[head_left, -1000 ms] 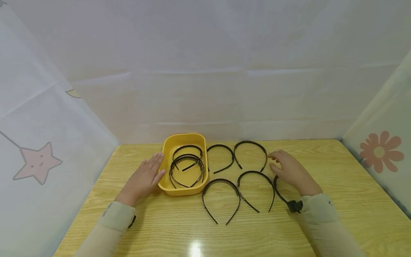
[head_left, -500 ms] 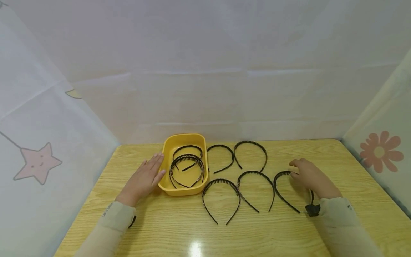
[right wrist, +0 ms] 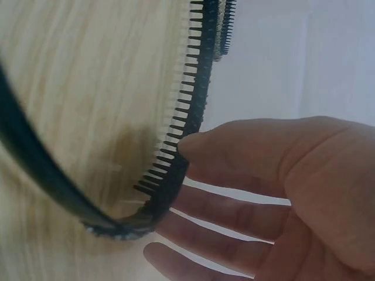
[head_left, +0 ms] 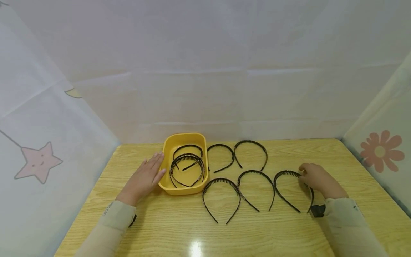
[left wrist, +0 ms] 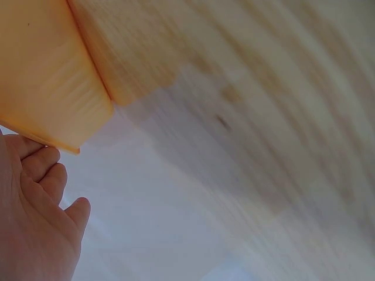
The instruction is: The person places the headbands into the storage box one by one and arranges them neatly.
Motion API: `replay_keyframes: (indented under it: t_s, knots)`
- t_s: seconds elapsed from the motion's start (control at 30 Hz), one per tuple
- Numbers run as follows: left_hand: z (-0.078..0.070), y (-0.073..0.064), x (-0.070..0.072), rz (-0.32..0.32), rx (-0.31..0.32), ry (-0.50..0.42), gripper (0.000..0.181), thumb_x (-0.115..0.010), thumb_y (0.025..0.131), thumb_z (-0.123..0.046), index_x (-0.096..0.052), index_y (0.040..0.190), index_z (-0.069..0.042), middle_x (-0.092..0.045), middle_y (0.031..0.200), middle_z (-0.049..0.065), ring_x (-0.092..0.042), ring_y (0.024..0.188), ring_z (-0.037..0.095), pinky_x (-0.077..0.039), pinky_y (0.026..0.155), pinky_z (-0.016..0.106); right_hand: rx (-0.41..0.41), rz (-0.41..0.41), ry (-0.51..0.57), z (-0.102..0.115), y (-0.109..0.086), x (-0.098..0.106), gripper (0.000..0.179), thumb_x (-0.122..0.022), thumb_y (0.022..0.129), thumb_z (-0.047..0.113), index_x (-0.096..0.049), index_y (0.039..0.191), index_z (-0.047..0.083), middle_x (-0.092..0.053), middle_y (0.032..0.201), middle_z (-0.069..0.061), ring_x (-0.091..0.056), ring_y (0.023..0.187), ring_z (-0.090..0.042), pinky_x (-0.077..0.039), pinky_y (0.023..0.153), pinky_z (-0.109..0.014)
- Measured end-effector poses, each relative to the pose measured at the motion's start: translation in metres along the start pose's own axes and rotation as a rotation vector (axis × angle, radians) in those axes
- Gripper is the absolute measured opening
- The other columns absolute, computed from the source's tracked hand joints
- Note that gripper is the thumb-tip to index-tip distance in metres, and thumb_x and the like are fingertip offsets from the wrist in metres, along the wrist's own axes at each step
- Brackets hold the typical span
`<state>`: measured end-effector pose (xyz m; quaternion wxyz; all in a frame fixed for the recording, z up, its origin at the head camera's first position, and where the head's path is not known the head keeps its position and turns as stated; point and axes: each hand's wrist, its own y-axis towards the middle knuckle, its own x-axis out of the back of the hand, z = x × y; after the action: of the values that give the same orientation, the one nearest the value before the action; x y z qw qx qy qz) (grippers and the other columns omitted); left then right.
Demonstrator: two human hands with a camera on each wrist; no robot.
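A black toothed headband (head_left: 287, 172) lies on the table at the right end of the front row. My right hand (head_left: 321, 181) is at its upper right side, thumb and fingers on the band. In the right wrist view, the thumb of that hand (right wrist: 246, 155) presses the toothed headband (right wrist: 198, 99), with the fingers partly behind it. On the left, a yellow plastic box (head_left: 184, 191) holds several headbands. My left hand (head_left: 142, 181) rests against its left wall with fingers extended; the left wrist view shows those fingertips at the rim of the box (left wrist: 47, 70).
Two headbands, one nearer the front (head_left: 221, 180) and one beside it (head_left: 255, 171), lie between the box and my right hand. Behind them are two more, a small headband (head_left: 232, 157) and a larger headband (head_left: 250, 141). A pale cloth wall (head_left: 205, 89) stands behind the wooden table (head_left: 160, 232).
My right hand has moved right and toward me, from beside the back-row headband to the rightmost front headband. My left hand stays at the box.
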<state>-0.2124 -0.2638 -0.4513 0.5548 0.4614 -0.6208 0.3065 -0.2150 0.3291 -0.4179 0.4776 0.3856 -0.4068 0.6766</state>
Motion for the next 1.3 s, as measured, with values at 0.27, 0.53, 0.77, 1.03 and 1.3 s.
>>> replay_keyframes:
  t_s: [0.27,0.53,0.77,1.03,1.3]
  knots:
    - [-0.0013,-0.0009,0.0016,-0.012,-0.003,-0.009,0.065,-0.036,0.111,-0.039,-0.021,0.161,0.0,-0.02,0.167,0.016,-0.016,0.154,0.034,-0.013,0.124,0.058,-0.009,-0.004,0.001,-0.003,-0.0012,-0.0035,0.032,-0.061,0.095,0.001,-0.058,0.118,-0.02,-0.064,0.102,-0.03,-0.064,0.09,-0.043,-0.057,0.069,-0.05]
    - [-0.0013,-0.0012,0.0016,-0.025,-0.011,-0.012,0.066,-0.032,0.111,-0.043,-0.022,0.16,0.0,-0.022,0.167,0.017,-0.017,0.154,0.035,-0.016,0.124,0.059,-0.006,-0.014,0.013,-0.0051,0.0004,-0.0057,0.023,-0.06,0.094,-0.004,-0.061,0.112,-0.018,-0.065,0.096,-0.025,-0.064,0.087,-0.038,-0.056,0.067,-0.048]
    - [-0.0014,-0.0011,0.0007,-0.039,-0.015,-0.015,0.066,-0.032,0.111,-0.044,-0.023,0.16,0.0,-0.023,0.166,0.017,-0.018,0.154,0.035,-0.015,0.124,0.058,0.007,-0.031,0.0,-0.0066,0.0011,-0.0063,0.02,-0.06,0.092,-0.007,-0.063,0.109,-0.018,-0.066,0.099,-0.027,-0.064,0.093,-0.045,-0.056,0.072,-0.052]
    - [-0.0035,-0.0007,0.0029,-0.012,-0.003,-0.025,0.066,-0.033,0.111,-0.042,-0.02,0.161,0.0,-0.02,0.167,0.016,-0.016,0.154,0.034,-0.012,0.125,0.057,0.005,-0.05,0.019,-0.0079,0.0002,-0.0034,0.019,-0.062,0.091,-0.005,-0.064,0.107,-0.015,-0.065,0.097,-0.026,-0.063,0.09,-0.043,-0.056,0.07,-0.052]
    - [-0.0028,-0.0007,0.0025,-0.017,-0.005,-0.021,0.065,-0.034,0.111,-0.041,-0.021,0.161,0.0,-0.021,0.167,0.016,-0.016,0.154,0.034,-0.012,0.125,0.056,-0.014,-0.063,0.065,-0.0042,-0.0028,0.0003,0.024,-0.059,0.094,-0.003,-0.061,0.114,-0.018,-0.065,0.1,-0.031,-0.065,0.089,-0.043,-0.058,0.067,-0.049]
